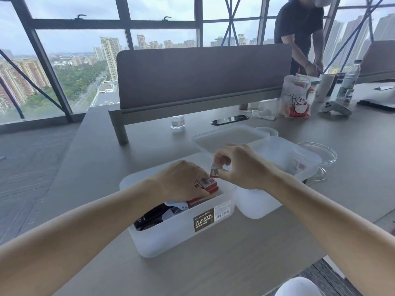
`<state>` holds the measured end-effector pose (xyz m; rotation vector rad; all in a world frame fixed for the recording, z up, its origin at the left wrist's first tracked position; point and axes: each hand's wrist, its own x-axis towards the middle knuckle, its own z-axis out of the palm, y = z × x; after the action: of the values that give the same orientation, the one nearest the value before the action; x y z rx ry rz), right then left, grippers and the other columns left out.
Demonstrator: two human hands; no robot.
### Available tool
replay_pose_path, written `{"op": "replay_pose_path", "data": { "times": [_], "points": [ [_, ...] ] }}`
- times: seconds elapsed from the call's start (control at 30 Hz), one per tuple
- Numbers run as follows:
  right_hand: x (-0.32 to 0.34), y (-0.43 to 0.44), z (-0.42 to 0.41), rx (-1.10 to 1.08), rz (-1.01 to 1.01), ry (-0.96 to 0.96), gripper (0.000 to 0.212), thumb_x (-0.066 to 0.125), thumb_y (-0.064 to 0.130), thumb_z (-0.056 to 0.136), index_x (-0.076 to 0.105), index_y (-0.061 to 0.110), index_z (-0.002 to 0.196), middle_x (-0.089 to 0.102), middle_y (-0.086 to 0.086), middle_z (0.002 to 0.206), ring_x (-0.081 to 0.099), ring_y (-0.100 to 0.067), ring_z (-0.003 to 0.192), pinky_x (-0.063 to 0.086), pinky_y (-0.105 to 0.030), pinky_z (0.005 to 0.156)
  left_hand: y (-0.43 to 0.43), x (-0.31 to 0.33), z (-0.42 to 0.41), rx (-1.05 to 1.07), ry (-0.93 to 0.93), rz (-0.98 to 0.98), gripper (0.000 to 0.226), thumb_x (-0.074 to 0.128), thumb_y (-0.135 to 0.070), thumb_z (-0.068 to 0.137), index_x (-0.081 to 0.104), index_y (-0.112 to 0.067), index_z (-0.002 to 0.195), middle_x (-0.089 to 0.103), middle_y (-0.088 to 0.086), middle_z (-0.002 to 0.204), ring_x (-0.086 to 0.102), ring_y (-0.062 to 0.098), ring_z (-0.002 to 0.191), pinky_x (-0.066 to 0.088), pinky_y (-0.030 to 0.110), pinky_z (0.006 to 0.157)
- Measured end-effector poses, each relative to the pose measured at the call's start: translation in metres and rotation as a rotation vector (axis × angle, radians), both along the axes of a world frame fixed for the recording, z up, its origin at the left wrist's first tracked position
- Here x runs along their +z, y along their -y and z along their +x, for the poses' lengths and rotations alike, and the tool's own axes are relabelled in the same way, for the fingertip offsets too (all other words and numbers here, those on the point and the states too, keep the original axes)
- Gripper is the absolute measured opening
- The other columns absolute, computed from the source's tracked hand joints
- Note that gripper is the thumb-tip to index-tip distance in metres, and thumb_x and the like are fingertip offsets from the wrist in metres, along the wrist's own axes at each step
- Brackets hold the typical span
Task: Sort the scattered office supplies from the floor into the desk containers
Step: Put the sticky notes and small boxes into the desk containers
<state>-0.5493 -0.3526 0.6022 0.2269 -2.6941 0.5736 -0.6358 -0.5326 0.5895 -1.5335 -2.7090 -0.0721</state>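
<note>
Small red-and-white box (214, 170) — pinched between thumb and fingers of right hand (241, 165), just above plastic container (181, 236). Likely light, stiff card, crushable; best held by opposite sides. Left hand (181, 180) curled over stacked boxes (208, 184) inside — holding them.

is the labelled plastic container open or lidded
Open: no lid on the labelled container; the left hand grips red boxes inside it, the right hand pinches a small box above. A lid lies behind.
</note>
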Motion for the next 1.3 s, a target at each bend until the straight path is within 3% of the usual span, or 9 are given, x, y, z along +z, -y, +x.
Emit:
{"op": "replay_pose_path", "data": {
  "times": [0.13, 0.27, 0.5, 0.63, 0.8, 0.87, 1.0, 1.17, 1.3],
  "points": [
    [0.001, -0.001, -0.001, -0.013, -0.027, 0.005, 0.012, 0.076, 0.027, 0.081, 0.065, 0.024, 0.082, 0.063, 0.007, 0.084, 0.056, -0.01, 0.078, 0.044, -0.022, 0.068, 0.0, -0.003, 0.001, 0.036, -0.057, -0.027, 0.056, 0.06, -0.061, 0.082, 0.059, -0.025, 0.125, 0.065, -0.003, 0.112, 0.06, 0.018, 0.103, 0.05, 0.036, 0.088],
    [0.009, 0.002, -0.004, 0.01, -0.024, 0.015, 0.009, 0.076, 0.023, 0.081, 0.068, 0.022, 0.085, 0.067, 0.008, 0.083, 0.059, -0.01, 0.079, 0.047, -0.023, 0.07, 0.004, -0.004, 0.0, 0.12, 0.045, 0.016, 0.088, 0.078, -0.048, 0.072, 0.035, -0.022, 0.145, 0.054, -0.001, 0.123, 0.055, 0.02, 0.11, 0.049, 0.038, 0.09],
    [0.023, 0.023, -0.02, 0.017, 0.141, 0.052, 0.016, 0.073, 0.023, 0.086, 0.067, 0.015, 0.099, 0.065, 0.004, 0.087, 0.059, -0.015, 0.075, 0.044, -0.023, 0.062, 0.01, 0.006, 0.008, 0.17, 0.139, 0.056, 0.083, 0.08, -0.048, 0.074, 0.041, -0.021, 0.143, 0.054, 0.001, 0.127, 0.054, 0.02, 0.113, 0.046, 0.033, 0.092],
    [0.022, 0.042, -0.031, 0.035, 0.33, 0.134, 0.019, 0.071, 0.029, 0.089, 0.067, 0.015, 0.101, 0.064, 0.001, 0.094, 0.058, -0.017, 0.077, 0.042, -0.026, 0.065, 0.035, 0.029, 0.008, 0.196, 0.101, 0.022, 0.058, 0.064, -0.059, 0.084, 0.058, -0.026, 0.131, 0.064, -0.007, 0.125, 0.058, 0.015, 0.108, 0.048, 0.03, 0.087],
    [0.023, 0.04, -0.036, 0.091, 0.335, 0.319, 0.03, 0.076, 0.032, 0.085, 0.069, 0.022, 0.112, 0.066, 0.009, 0.104, 0.06, -0.011, 0.091, 0.043, -0.023, 0.072, 0.09, 0.034, 0.009, 0.156, 0.061, 0.17, 0.043, 0.059, -0.056, 0.09, 0.064, -0.029, 0.123, 0.062, -0.015, 0.121, 0.055, 0.003, 0.098, 0.042, 0.021, 0.083],
    [0.022, 0.036, -0.038, 0.099, 0.381, 0.364, 0.028, 0.074, 0.03, 0.087, 0.068, 0.027, 0.114, 0.063, 0.01, 0.108, 0.056, -0.01, 0.092, 0.043, -0.026, 0.077, 0.105, 0.029, 0.01, 0.165, 0.065, 0.236, 0.045, 0.055, -0.06, 0.09, 0.065, -0.029, 0.121, 0.06, -0.017, 0.118, 0.051, -0.002, 0.09, 0.04, 0.017, 0.08],
    [0.019, 0.041, -0.044, 0.107, 0.483, 0.418, 0.035, 0.064, 0.026, 0.094, 0.061, 0.03, 0.128, 0.064, 0.008, 0.12, 0.059, -0.017, 0.103, 0.051, -0.038, 0.09, 0.114, 0.014, 0.008, 0.168, 0.132, 0.286, 0.067, 0.031, -0.081, 0.081, 0.068, -0.035, 0.113, 0.054, -0.02, 0.115, 0.041, 0.003, 0.116, 0.039, 0.032, 0.101],
    [0.019, 0.037, -0.052, 0.095, 0.612, 0.397, 0.031, 0.061, 0.038, 0.094, 0.063, 0.037, 0.125, 0.061, 0.006, 0.121, 0.045, -0.022, 0.117, 0.035, -0.044, 0.101, 0.115, 0.008, 0.003, 0.2, 0.171, 0.266, 0.07, 0.023, -0.083, 0.078, 0.065, -0.038, 0.11, 0.053, -0.02, 0.116, 0.041, 0.005, 0.118, 0.039, 0.036, 0.103],
    [0.018, 0.036, -0.053, 0.073, 0.705, 0.42, 0.029, 0.057, 0.038, 0.096, 0.063, 0.035, 0.124, 0.061, 0.004, 0.122, 0.038, -0.019, 0.118, 0.024, -0.042, 0.094, 0.113, 0.01, 0.003, 0.196, 0.155, 0.246, 0.068, 0.025, -0.083, 0.08, 0.065, -0.037, 0.11, 0.055, -0.018, 0.116, 0.043, 0.007, 0.115, 0.042, 0.038, 0.1]
  ]
}}
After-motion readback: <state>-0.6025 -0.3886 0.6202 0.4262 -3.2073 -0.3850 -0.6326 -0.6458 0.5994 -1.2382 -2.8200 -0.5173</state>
